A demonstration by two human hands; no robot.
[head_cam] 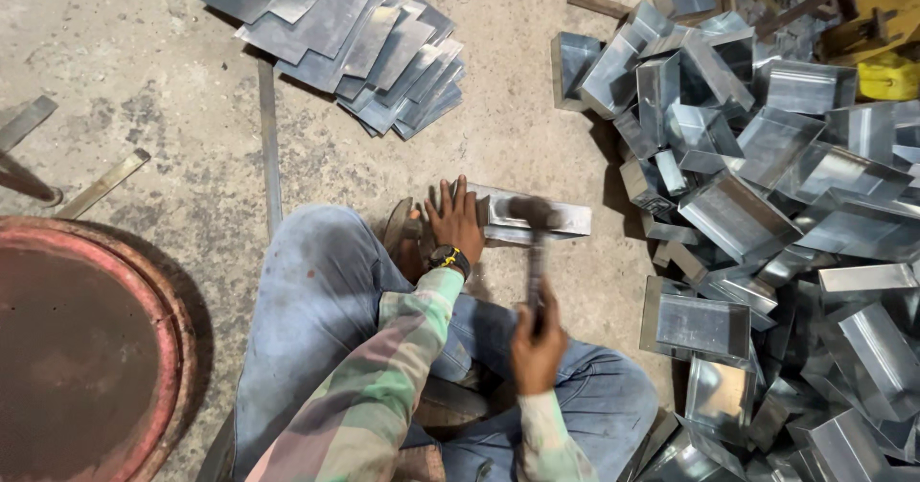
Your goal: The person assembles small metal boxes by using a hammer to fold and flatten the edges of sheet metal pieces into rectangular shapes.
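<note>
Right hand [537, 346] grips a hammer [534, 238] above the metal strip [537, 219] on the concrete floor [172, 108]; left hand [454, 221] presses it flat, fingers [460, 195] spread; a skewed blow could strike them

One hammer [535, 216] and one strip [537, 219] under it were seen. One stack of flat sheets [350, 36] and one heap of folded boxes [767, 204], too many to count, were seen.
</note>
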